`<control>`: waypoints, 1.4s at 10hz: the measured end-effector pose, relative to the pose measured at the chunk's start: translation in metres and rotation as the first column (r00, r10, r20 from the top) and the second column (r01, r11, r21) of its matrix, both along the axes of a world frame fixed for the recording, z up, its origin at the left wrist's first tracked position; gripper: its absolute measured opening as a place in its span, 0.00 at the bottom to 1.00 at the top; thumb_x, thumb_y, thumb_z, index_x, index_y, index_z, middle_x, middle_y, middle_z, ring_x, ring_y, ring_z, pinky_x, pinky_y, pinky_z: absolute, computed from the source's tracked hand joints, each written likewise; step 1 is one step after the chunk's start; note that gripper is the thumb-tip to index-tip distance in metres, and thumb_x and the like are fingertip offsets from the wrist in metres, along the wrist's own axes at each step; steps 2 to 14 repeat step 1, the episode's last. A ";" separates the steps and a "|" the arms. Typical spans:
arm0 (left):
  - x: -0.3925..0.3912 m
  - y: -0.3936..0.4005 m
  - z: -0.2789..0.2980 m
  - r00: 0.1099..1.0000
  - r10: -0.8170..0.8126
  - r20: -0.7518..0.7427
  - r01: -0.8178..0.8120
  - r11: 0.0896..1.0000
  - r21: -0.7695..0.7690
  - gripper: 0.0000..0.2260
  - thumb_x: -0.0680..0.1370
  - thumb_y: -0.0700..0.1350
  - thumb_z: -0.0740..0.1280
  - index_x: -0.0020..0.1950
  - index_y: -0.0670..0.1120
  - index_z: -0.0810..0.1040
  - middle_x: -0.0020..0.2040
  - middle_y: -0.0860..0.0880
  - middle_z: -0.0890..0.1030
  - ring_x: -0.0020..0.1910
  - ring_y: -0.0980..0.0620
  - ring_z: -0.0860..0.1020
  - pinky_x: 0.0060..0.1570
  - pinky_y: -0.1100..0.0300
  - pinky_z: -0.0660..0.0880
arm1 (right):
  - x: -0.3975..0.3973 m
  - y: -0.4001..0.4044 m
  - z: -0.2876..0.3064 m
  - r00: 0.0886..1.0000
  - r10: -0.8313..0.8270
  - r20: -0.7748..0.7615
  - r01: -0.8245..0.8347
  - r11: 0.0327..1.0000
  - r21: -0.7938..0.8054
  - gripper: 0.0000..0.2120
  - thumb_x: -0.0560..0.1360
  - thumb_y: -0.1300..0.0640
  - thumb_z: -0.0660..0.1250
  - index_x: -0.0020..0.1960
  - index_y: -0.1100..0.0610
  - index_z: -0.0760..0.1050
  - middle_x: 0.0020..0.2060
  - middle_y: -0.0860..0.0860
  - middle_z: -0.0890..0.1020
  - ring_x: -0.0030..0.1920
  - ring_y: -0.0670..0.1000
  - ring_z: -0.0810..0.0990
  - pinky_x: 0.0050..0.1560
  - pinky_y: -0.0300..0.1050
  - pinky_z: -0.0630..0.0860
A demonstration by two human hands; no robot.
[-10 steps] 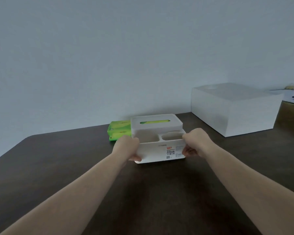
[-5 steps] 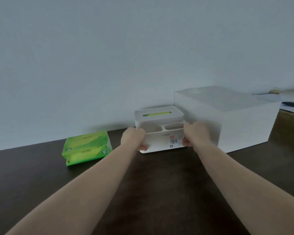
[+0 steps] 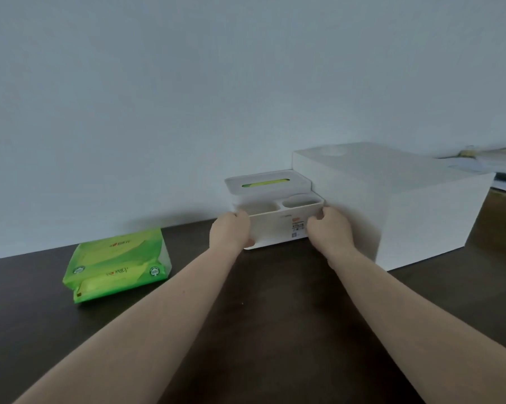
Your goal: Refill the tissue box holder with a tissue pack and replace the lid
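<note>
A white tissue box holder [image 3: 278,228] stands on the dark table near the wall, with two open compartments along its front. Its white lid [image 3: 267,185] sits on top, and green shows through the slot. My left hand [image 3: 231,233] grips the holder's left end and my right hand [image 3: 329,230] grips its right end. Two green tissue packs [image 3: 117,265] lie stacked on the table to the left, apart from the holder.
A large white box [image 3: 391,205] stands right beside the holder, touching or nearly touching its right side. The pale wall runs close behind. The dark table [image 3: 275,316] stretches toward me. Papers lie on a surface at the far right.
Both hands have carried the holder to the right and back, away from the green packs, until it sits beside the large white box near the wall.
</note>
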State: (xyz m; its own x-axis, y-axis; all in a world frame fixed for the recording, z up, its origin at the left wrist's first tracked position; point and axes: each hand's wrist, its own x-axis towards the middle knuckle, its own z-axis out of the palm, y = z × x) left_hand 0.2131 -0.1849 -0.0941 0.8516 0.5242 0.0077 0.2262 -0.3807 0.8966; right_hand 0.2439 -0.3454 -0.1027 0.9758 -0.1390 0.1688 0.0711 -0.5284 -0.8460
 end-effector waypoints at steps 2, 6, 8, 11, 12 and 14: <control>-0.012 0.006 -0.013 0.998 -0.007 0.059 0.007 1.000 0.004 0.21 0.81 0.49 0.50 0.54 0.37 0.77 0.45 0.39 0.82 0.48 0.38 0.83 0.53 0.47 0.79 | -0.014 -0.015 0.001 0.994 0.104 -0.043 -0.102 0.993 0.056 0.16 0.77 0.58 0.60 0.62 0.60 0.76 0.48 0.54 0.81 0.51 0.58 0.80 0.56 0.57 0.79; -0.012 0.006 -0.013 0.998 -0.007 0.059 0.007 1.000 0.004 0.21 0.81 0.49 0.50 0.54 0.37 0.77 0.45 0.39 0.82 0.48 0.38 0.83 0.53 0.47 0.79 | -0.014 -0.015 0.001 0.994 0.104 -0.043 -0.102 0.993 0.056 0.16 0.77 0.58 0.60 0.62 0.60 0.76 0.48 0.54 0.81 0.51 0.58 0.80 0.56 0.57 0.79; -0.012 0.006 -0.013 0.998 -0.007 0.059 0.007 1.000 0.004 0.21 0.81 0.49 0.50 0.54 0.37 0.77 0.45 0.39 0.82 0.48 0.38 0.83 0.53 0.47 0.79 | -0.014 -0.015 0.001 0.994 0.104 -0.043 -0.102 0.993 0.056 0.16 0.77 0.58 0.60 0.62 0.60 0.76 0.48 0.54 0.81 0.51 0.58 0.80 0.56 0.57 0.79; -0.012 0.006 -0.013 0.998 -0.007 0.059 0.007 1.000 0.004 0.21 0.81 0.49 0.50 0.54 0.37 0.77 0.45 0.39 0.82 0.48 0.38 0.83 0.53 0.47 0.79 | -0.014 -0.015 0.001 0.994 0.104 -0.043 -0.102 0.993 0.056 0.16 0.77 0.58 0.60 0.62 0.60 0.76 0.48 0.54 0.81 0.51 0.58 0.80 0.56 0.57 0.79; -0.012 0.006 -0.013 0.998 -0.007 0.059 0.007 1.000 0.004 0.21 0.81 0.49 0.50 0.54 0.37 0.77 0.45 0.39 0.82 0.48 0.38 0.83 0.53 0.47 0.79 | -0.014 -0.015 0.001 0.994 0.104 -0.043 -0.102 0.993 0.056 0.16 0.77 0.58 0.60 0.62 0.60 0.76 0.48 0.54 0.81 0.51 0.58 0.80 0.56 0.57 0.79; -0.012 0.006 -0.013 0.998 -0.007 0.059 0.007 1.000 0.004 0.21 0.81 0.49 0.50 0.54 0.37 0.77 0.45 0.39 0.82 0.48 0.38 0.83 0.53 0.47 0.79 | -0.014 -0.015 0.001 0.994 0.104 -0.043 -0.102 0.993 0.056 0.16 0.77 0.58 0.60 0.62 0.60 0.76 0.48 0.54 0.81 0.51 0.58 0.80 0.56 0.57 0.79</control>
